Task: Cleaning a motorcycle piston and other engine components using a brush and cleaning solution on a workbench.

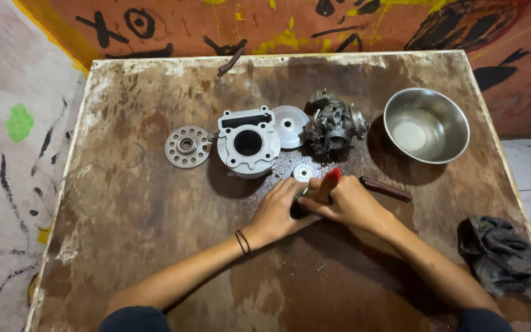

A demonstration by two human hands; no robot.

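Note:
My left hand (279, 211) and my right hand (346, 205) meet at the middle of a worn wooden table (155, 203). The right hand grips a brush with a red and wooden handle (328, 183). The left hand presses on a small dark part (297, 210) that both hands mostly hide. Just beyond my fingers lies a small white disc (303, 173). Further back stand a grey engine cylinder (248, 144), a white round cover (290, 125) and a carburettor (333, 123).
A toothed sprocket (187, 146) lies left of the cylinder. A steel bowl (426, 125) with some liquid sits at the back right. A dark-handled tool (386, 189) lies right of my hands. A dark rag (499, 253) rests near the right edge. Painted walls surround the table.

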